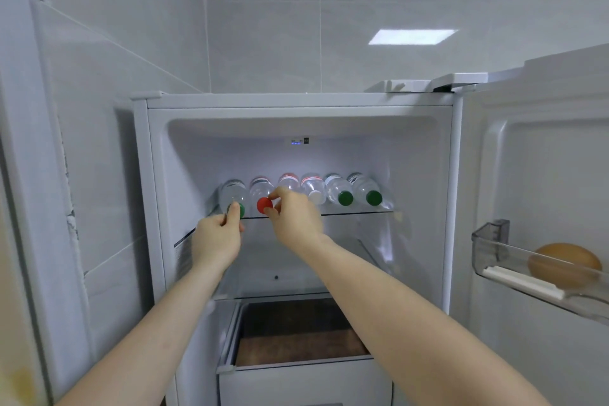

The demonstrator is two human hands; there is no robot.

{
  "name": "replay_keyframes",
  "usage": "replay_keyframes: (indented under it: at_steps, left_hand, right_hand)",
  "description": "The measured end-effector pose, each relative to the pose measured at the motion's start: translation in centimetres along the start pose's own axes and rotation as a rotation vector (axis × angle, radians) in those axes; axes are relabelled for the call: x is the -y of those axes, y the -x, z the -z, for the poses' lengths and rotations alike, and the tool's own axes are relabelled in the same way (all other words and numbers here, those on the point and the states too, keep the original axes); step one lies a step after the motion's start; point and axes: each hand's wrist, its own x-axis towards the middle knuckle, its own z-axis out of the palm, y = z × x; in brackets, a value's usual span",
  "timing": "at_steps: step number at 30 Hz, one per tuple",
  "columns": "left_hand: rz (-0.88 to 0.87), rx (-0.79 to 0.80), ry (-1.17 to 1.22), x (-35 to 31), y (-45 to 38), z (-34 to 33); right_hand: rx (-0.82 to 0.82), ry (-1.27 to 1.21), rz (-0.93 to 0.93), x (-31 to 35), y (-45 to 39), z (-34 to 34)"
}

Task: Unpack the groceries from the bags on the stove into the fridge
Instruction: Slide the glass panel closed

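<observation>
Fridge: white, door swung open to the right, interior lit.

Drawer: bottom of the compartment, pulled partly out, dark inside; contents cannot be told.

Upper glass shelf: carries six clear plastic bottles lying on their sides in one row, caps toward the front edge. From the left end: green-capped bottle, red-capped bottle, a third bottle with its cap hidden behind the right hand, white-capped bottle, then two more green-capped bottles and at the right end. Neighbouring bottles lie just beside one another; whether they touch cannot be told.

Door bin: clear plastic, on the open door. One brown, egg-shaped item lies in it.

Left hand: at the left end of the shelf's front edge. Grip narrow, fingers curled, thumb and fingertips pinching the green cap of the leftmost bottle.

Right hand: at the front edge, just right of the left hand. Grip narrow, thumb and forefinger pinching the red cap of the second bottle.

Surroundings: pale grey tiled wall behind and left of the fridge.
</observation>
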Motion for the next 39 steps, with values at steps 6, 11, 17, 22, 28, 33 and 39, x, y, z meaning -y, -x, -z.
replay_keyframes:
  at_steps: [6, 11, 17, 22, 28, 33, 39]
  left_hand:
    - [-0.524, -0.177, -0.152, -1.5, -0.3, 0.0]
    - [-0.433, 0.041, -0.514, -1.5, -5.4, -3.1]
    - [-0.506, 0.177, -0.651, -1.3, -8.4, -4.3]
    - [-0.51, 0.174, -0.652, 0.1, -11.4, -5.0]
    - [-0.456, 0.192, -0.737, 0.4, -12.5, -6.2]
    - [-0.38, 0.186, -0.756, -0.3, -12.0, -6.7]
    - [-0.347, 0.22, -0.867, -0.8, -11.5, -6.6]
  right_hand:
    - [-0.166, -0.011, 0.136, -1.6, -1.3, 0.6]
    - [-0.292, 0.15, 0.131, -4.0, -2.8, 2.1]
    - [-0.064, 0.429, -0.071, -7.8, -3.1, 1.6]
    - [-0.082, 0.402, -0.075, -7.7, -3.0, 1.1]
    - [-0.049, 0.403, -0.087, -7.8, -3.0, 1.1]
    - [0.01, 0.405, -0.12, -7.5, -3.0, 1.2]
    - [0.084, 0.397, -0.15, -7.1, -2.3, 1.8]
